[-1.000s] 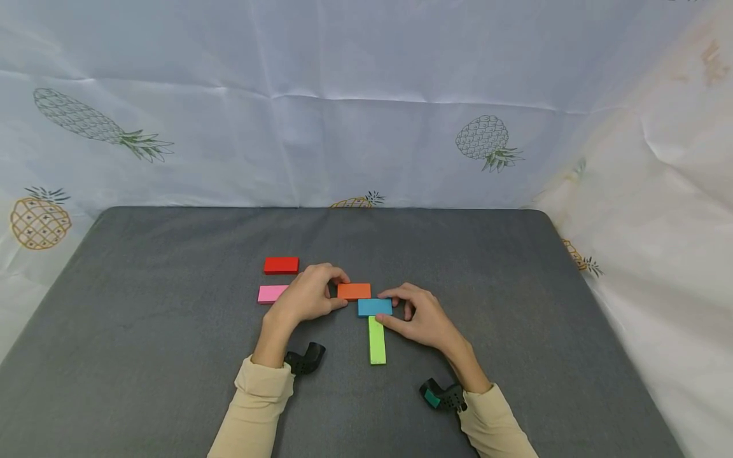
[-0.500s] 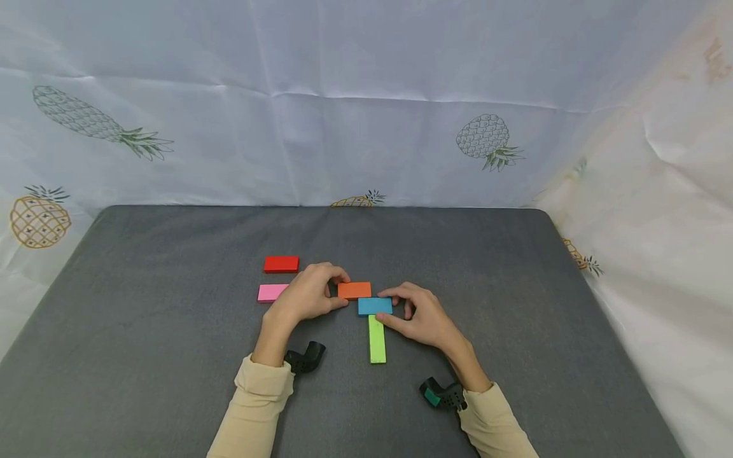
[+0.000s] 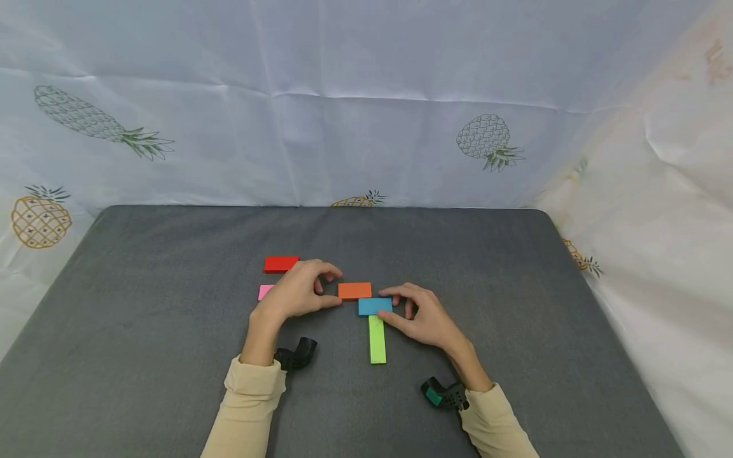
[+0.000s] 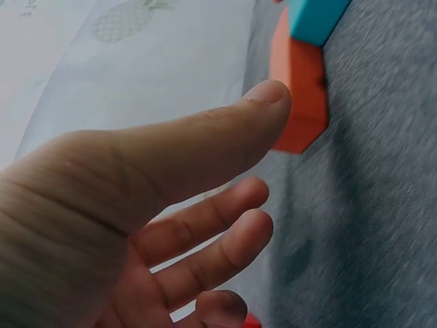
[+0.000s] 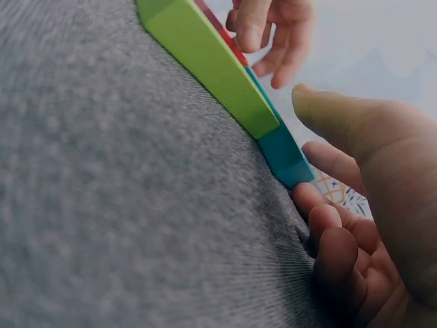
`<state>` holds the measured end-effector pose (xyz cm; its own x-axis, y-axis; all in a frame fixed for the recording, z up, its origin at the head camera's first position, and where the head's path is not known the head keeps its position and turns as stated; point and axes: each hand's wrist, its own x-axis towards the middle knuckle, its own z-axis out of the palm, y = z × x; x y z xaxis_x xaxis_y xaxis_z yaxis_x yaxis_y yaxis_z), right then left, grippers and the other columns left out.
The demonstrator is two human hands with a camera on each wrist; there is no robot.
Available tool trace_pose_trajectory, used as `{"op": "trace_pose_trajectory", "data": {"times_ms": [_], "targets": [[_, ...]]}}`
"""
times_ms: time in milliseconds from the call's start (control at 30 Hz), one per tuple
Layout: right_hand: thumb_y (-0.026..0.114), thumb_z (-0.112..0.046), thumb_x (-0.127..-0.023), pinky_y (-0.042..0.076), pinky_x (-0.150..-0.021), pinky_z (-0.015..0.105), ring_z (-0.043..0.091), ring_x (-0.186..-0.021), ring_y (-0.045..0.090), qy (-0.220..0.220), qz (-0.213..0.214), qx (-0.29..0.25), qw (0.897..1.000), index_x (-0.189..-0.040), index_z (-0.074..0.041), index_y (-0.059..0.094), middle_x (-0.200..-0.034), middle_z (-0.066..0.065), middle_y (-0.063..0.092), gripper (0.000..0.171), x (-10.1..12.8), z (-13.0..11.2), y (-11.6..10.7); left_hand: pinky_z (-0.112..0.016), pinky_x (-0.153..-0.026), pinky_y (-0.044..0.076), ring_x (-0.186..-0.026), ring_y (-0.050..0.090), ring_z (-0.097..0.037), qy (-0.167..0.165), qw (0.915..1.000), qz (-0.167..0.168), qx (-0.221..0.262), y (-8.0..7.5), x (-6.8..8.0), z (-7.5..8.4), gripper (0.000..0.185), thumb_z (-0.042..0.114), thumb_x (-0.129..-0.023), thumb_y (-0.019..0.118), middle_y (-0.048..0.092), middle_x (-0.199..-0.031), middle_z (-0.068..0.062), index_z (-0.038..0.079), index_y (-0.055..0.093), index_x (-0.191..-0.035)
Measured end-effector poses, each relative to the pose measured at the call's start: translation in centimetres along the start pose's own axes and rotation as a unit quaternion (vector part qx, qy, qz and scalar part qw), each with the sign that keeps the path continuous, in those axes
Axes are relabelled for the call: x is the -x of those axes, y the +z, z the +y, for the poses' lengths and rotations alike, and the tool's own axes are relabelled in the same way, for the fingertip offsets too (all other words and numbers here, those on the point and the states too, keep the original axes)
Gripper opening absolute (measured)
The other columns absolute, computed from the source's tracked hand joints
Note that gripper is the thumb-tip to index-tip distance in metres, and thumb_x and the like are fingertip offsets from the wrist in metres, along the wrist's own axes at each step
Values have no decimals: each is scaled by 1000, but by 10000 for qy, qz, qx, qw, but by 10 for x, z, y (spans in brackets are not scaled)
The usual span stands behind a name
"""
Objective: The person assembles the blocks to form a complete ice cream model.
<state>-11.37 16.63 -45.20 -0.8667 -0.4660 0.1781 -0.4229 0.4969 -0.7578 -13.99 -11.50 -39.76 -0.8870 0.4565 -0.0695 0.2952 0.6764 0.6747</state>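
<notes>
In the head view my left hand [image 3: 294, 289] hovers left of the orange block [image 3: 354, 291], thumb and fingers spread with nothing between them. A small gap parts it from that block. My right hand [image 3: 424, 316] is at the right end of the blue block [image 3: 375, 306]. In the right wrist view a fingertip is at the end of the blue block [image 5: 287, 160], while the thumb stands apart from it. The blue block meets the front right of the orange one. A lime green block [image 3: 376, 340] runs from the blue block's front side toward me.
A red block [image 3: 280, 264] lies behind my left hand, its right end close to the knuckles. The pink block [image 3: 265, 291] is mostly hidden by that hand. Everything lies on a grey cloth-covered table [image 3: 172, 318], with a white pineapple-print curtain [image 3: 366, 146] behind.
My left hand has drawn back to the left from the orange block and now covers more of the pink one. The right hand has barely shifted. The blocks have stayed in place.
</notes>
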Motion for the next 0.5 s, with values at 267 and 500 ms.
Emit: {"op": "trace_pose_trajectory", "data": {"times_ms": [267, 500], "targets": [[80, -18, -89, 46, -58, 22, 1, -59, 48, 177, -50, -203, 9996, -120, -12, 74, -94, 4, 65, 32, 0, 0, -2, -25, -71, 51, -74, 58, -9, -73, 9997, -241, 25, -1, -2, -3, 34, 14, -86, 82, 71, -104, -10, 3, 74, -118], [80, -17, -89, 45, -57, 22, 2, -59, 50, 224, -43, -321, 9992, -117, -10, 74, -94, 8, 67, 29, 0, 0, -2, -24, -67, 51, -69, 59, -9, -70, 9995, -272, 157, 2, -3, -1, 29, 9, -88, 79, 72, -98, -10, 1, 74, -116]]}}
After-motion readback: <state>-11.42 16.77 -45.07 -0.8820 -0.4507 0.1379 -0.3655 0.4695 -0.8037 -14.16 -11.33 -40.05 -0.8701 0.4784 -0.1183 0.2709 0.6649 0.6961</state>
